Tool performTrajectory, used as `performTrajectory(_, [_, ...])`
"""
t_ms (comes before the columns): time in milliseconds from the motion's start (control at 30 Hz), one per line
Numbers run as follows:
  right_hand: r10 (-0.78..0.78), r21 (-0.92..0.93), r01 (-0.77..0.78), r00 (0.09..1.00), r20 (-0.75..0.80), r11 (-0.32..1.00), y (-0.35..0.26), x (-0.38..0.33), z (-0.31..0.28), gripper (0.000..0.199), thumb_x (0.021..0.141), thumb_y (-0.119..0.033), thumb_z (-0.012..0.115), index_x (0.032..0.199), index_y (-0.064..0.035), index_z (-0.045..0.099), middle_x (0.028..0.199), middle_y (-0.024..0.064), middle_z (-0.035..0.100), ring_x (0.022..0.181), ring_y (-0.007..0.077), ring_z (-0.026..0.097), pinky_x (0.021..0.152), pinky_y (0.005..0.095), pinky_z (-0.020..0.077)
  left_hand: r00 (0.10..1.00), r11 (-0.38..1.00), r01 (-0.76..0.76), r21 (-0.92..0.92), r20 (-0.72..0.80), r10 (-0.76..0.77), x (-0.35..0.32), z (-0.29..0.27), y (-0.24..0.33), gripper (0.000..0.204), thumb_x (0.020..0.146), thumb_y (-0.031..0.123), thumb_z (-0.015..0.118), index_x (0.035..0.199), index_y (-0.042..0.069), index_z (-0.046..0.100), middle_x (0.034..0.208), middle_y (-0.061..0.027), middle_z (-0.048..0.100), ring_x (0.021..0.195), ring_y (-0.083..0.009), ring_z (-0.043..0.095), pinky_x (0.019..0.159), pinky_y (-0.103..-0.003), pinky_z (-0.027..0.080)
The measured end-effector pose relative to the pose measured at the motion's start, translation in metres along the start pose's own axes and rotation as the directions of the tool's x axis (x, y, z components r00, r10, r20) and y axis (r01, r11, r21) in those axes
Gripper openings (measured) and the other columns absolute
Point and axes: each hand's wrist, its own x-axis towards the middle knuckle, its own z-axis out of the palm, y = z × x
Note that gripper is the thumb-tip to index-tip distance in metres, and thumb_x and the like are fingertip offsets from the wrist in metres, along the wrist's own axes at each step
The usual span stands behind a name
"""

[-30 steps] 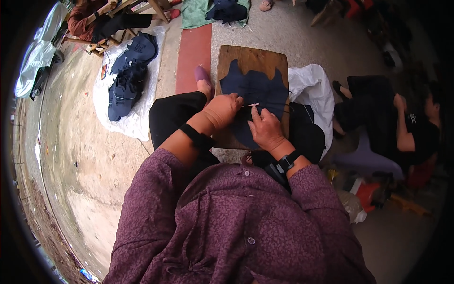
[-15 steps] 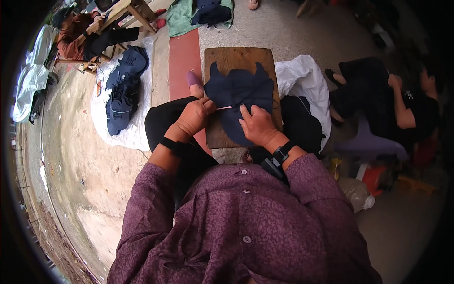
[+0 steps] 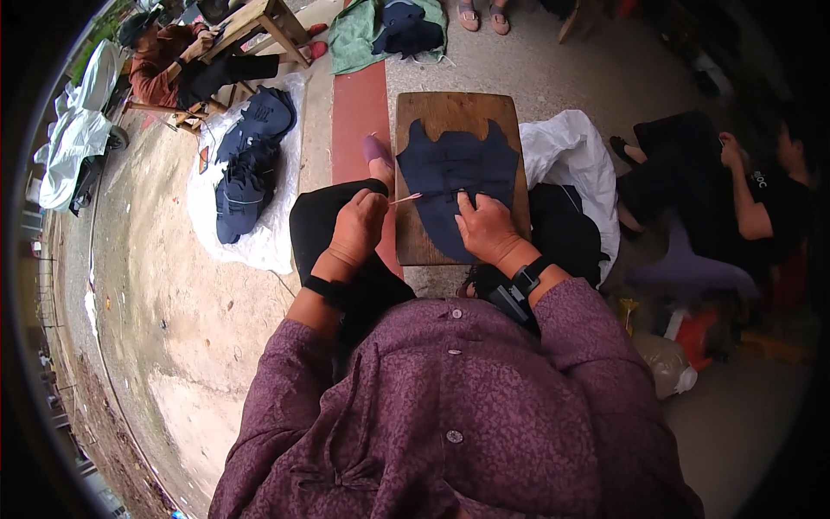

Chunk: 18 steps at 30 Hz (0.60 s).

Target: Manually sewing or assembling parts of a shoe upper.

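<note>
A dark blue fabric piece (image 3: 462,156) lies on a small wooden stool (image 3: 415,246) in front of my knees. Its far edge has two pointed corners, and narrow strips or seams cross its middle. My left hand (image 3: 359,221) is closed at the left of the stool around a thin, pale pinkish stick-like tool (image 3: 406,199), its tip over the fabric's left edge. My right hand (image 3: 488,229) rests on the right part of the fabric, fingers bent and gripping it near the middle strip. The exact hold is partly hidden under the fingers.
Dark blue shoe-like pieces (image 3: 242,190) lie on a white sheet (image 3: 203,221) at the left. Right of the stool sits a white sack (image 3: 566,138) with dark fabric (image 3: 562,229). One person (image 3: 160,73) sits far left, another (image 3: 761,186) at right. Green cloth (image 3: 346,39) lies beyond.
The view has shifted, so the scene sits farther right. My left hand has drawn slightly away from the fabric's middle with the thin tool. My right hand stays on the fabric.
</note>
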Motion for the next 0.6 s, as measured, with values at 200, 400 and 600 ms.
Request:
performTrajectory(200, [0.024,0.024,-0.025,0.999,0.034,0.999,-0.006,0.000,0.000,0.043,0.082,-0.019,0.063,0.118,0.0032,0.058,0.086,0.0176,0.056,0.075,0.0337,0.057,0.070,0.0418,0.0465,0.893,0.699,0.290,-0.654,-0.078,-0.443,0.030,0.022,0.009,0.012,0.088,0.004,0.065,0.084,0.003,0.054,0.076,-0.0060,0.056,0.068,-0.0173,0.055,0.065,-0.027,0.047])
performTrajectory(400, [0.055,0.046,-0.057,0.998,0.039,0.997,-0.010,0.000,-0.003,0.042,0.082,-0.019,0.063,0.118,0.0024,0.059,0.087,0.0175,0.057,0.076,0.0339,0.057,0.072,0.0427,0.0463,0.912,0.767,0.345,-0.541,0.002,-0.409,0.050,0.049,0.023,0.011,0.086,0.008,0.068,0.083,0.002,0.059,0.072,-0.0058,0.058,0.068,-0.0190,0.059,0.064,-0.031,0.047])
performTrajectory(600, [0.027,0.043,-0.026,0.999,-0.031,0.999,-0.005,-0.003,0.001,0.043,0.081,-0.017,0.065,0.120,0.0007,0.058,0.081,0.0135,0.054,0.073,0.0304,0.056,0.067,0.0406,0.0460,0.950,0.924,0.295,-0.244,-0.032,-0.311,0.042,0.040,0.031,0.011,0.079,0.009,0.071,0.086,0.004,0.063,0.083,-0.0152,0.063,0.080,-0.0348,0.063,0.069,-0.039,0.050])
